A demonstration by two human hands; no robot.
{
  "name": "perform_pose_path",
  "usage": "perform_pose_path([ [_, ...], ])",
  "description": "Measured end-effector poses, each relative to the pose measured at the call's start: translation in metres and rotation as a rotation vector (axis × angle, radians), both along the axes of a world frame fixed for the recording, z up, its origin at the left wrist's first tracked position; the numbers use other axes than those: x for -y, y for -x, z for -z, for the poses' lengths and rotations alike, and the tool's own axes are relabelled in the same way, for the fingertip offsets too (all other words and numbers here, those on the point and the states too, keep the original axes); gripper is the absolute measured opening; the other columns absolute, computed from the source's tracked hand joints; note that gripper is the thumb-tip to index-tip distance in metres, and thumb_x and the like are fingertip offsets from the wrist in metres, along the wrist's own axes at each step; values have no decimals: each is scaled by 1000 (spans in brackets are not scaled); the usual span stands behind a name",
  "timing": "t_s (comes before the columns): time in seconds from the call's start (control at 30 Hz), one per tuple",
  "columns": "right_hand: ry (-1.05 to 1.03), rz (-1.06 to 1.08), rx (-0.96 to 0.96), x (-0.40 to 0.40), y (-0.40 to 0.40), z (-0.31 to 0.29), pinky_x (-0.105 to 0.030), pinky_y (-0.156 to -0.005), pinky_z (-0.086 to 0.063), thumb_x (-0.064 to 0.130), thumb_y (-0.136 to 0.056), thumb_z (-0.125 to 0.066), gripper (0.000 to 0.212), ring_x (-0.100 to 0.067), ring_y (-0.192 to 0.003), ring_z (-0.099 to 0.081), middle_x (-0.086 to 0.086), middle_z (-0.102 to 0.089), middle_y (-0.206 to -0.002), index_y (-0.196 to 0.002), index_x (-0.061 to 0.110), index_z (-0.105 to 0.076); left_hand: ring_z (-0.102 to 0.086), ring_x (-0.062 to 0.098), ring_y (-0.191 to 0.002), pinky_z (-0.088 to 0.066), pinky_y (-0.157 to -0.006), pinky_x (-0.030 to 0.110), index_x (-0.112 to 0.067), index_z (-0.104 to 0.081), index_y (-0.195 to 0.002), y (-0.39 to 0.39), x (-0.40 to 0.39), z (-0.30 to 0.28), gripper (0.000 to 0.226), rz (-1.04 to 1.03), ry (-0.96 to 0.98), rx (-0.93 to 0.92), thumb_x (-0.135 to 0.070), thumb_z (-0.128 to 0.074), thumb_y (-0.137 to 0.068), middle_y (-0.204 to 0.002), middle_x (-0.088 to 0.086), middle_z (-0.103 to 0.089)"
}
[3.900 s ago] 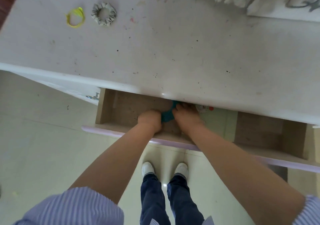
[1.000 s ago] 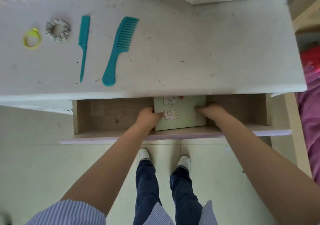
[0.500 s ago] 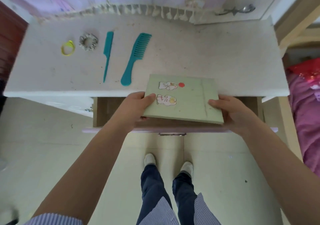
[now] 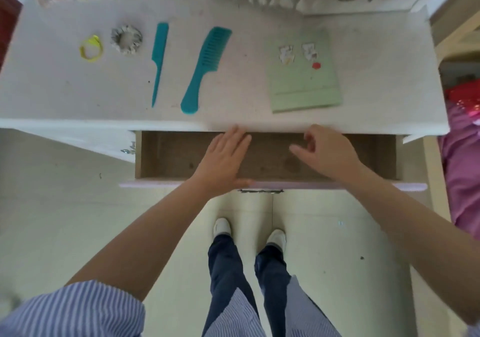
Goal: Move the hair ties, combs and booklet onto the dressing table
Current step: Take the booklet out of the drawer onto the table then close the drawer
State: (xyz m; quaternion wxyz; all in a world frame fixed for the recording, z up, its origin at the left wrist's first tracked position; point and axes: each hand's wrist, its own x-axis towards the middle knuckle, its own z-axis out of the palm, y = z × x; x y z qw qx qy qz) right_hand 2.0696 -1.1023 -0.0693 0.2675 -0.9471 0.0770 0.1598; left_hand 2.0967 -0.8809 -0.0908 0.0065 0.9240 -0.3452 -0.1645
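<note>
Booklet (image 4: 304, 73) now out of the drawer (image 4: 168, 155), flat near dressing table's (image 4: 376, 51) front-right edge.
Tail comb (image 4: 159, 59), wide comb (image 4: 205, 66), scrunchie (image 4: 126, 39), yellow tie (image 4: 91, 48) lined up leftward, spaced apart. Left hand (image 4: 223, 160) flat, fingers together; right hand (image 4: 327, 152) loosely curled, both empty over the bare drawer, likely about to close it.

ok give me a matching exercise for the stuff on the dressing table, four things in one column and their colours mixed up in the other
Things:
1. thin hair tie
2. scrunchie
3. wide comb
4. booklet

Colours:
A. pale green
B. teal
C. yellow
D. grey and white

Pairs: 1-C, 2-D, 3-B, 4-A
</note>
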Motion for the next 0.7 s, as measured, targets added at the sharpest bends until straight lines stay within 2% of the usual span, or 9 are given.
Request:
perform_pose_path([
  [0.1,343,-567,153,9,38,19,-61,-86,-49,41,-51,-86,77,-49,-107,-60,-28,-65,-115,-113,1,-64,-59,39,-115,-52,-88,53,5,-61,-117,18,-14,19,74,214,-4,140,-54,-61,-71,-122,24,-64],
  [0.17,454,-590,147,13,42,27,-70,-86,-42,38,-30,-92,100,-51,-113,-55,-29,-60,-124,-120,8,-60,-55,35,-120,-52,-91,47,2,-62,-116,19,-22,28,67,274,-16,263,-51,-38,-84,-123,21,-64],
  [0.27,507,-541,287,22,39,31,-70,-101,-28,37,-36,-86,105,-48,-130,-38,-30,-45,-138,-128,14,-40,12,27,-145,-3,-120,41,3,-17,-142,14,-30,43,71,295,39,474,-51,-7,-96,-155,22,0],
  [0.33,523,-440,363,29,35,28,-60,-114,-2,53,-46,-79,117,-37,-144,-4,-21,-5,-157,-139,16,-20,24,26,-142,13,-118,42,-2,6,-146,1,-32,39,73,278,80,534,-52,-4,-95,-155,20,18],
  [0.4,529,-336,288,34,24,21,-69,-108,-11,63,-40,-80,129,-45,-140,-18,-31,-16,-152,-141,10,-19,9,28,-145,10,-119,42,0,8,-146,-14,-27,27,76,258,89,533,-54,-3,-94,-149,25,-23],
  [0.47,503,-224,160,36,11,14,-75,-100,-22,53,-34,-88,129,-51,-129,-38,-35,-38,-141,-136,-1,-30,-33,37,-137,-13,-119,46,8,-22,-140,-31,-19,13,77,157,14,498,-54,-12,-95,-131,28,-54],
  [0.5,478,-155,111,35,4,10,-72,-103,-21,48,-37,-89,125,-48,-130,-39,-33,-38,-143,-136,-4,-33,-45,40,-128,-27,-113,53,10,-36,-133,-41,-13,5,71,34,-16,470,-51,-27,-96,-129,29,-56],
  [0.57,435,-33,108,37,-7,9,-64,-109,-21,42,-42,-90,117,-43,-127,-42,-30,-39,-142,-133,-9,-38,-43,41,-130,-30,-105,64,9,-42,-131,-61,2,-12,63,-227,-54,374,-39,-49,-92,-137,29,-48],
  [0.7,435,73,241,37,-19,12,-60,-95,-42,34,-28,-94,108,-47,-94,-59,-36,-59,-109,-114,-16,-54,-64,38,-109,-44,-85,69,8,-64,-109,-80,47,-30,51,-128,71,476,-31,-43,-84,-114,22,-69],
])
